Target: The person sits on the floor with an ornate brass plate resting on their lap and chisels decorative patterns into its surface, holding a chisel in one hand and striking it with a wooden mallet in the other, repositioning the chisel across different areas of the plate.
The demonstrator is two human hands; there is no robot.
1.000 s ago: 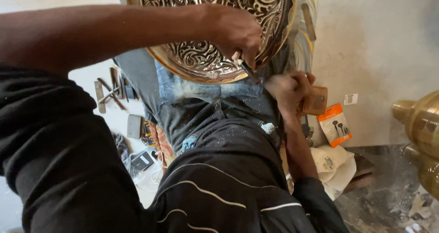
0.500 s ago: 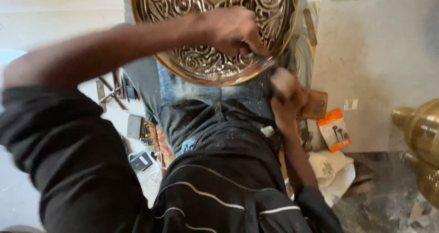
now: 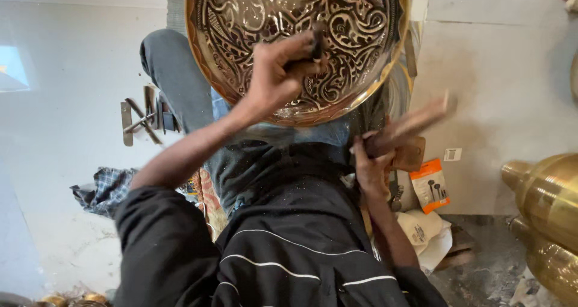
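Engraving covers most of the visible brass tray (image 3: 361,18); left hand (image 3: 274,75) grip closed on chisel (image 3: 316,39), right hand (image 3: 370,165) clenched round raised hammer (image 3: 409,126), so chasing judged unfinished.

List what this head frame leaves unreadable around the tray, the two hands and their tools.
- Tray: top cut off by the frame edge; middle covered by the left hand.
- Punch: its tip on the tray is hidden behind the fingers.
- Hammer: motion-blurred, so its head shape is unclear; the right hand covers the handle end.
- Brass vessel: cut off by the right edge.
- Orange packet: contents too small to tell.
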